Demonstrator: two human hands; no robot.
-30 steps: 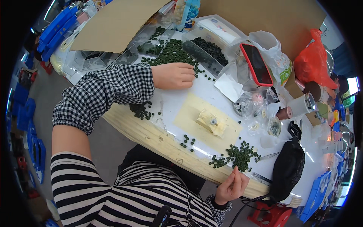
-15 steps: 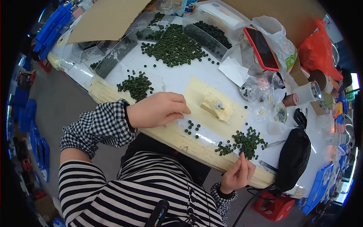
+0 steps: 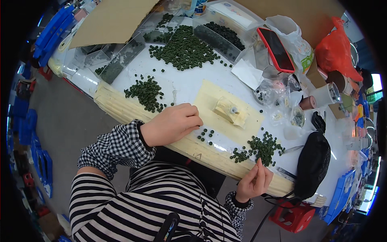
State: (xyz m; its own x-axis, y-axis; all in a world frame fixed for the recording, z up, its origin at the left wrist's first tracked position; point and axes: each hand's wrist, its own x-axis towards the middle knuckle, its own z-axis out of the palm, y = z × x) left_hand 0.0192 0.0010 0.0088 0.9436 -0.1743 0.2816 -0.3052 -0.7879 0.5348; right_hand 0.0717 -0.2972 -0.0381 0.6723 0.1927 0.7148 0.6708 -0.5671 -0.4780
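My left hand (image 3: 172, 124) rests on the table's near edge, fingers curled and pinched, beside a few loose dark green round pieces (image 3: 206, 134). My right hand (image 3: 254, 180) hovers at the front edge, fingertips pinched on something small just below a heap of green pieces (image 3: 260, 147). Between the hands lies a pale yellow mat (image 3: 209, 101) with a small yellow block fixture (image 3: 230, 111) on it. Another green heap (image 3: 146, 92) lies left of the mat, and a big spread of green pieces (image 3: 184, 49) sits farther back.
Clear plastic trays (image 3: 121, 64) with green pieces line the back left under a cardboard sheet (image 3: 111, 20). A red phone (image 3: 276, 49), plastic bags, tape rolls (image 3: 327, 93) and a black pouch (image 3: 311, 163) crowd the right. A red stool (image 3: 292, 215) stands below.
My left hand came back from the far green spread to the near edge beside the mat. My right hand stayed by the right heap, shifting only slightly.
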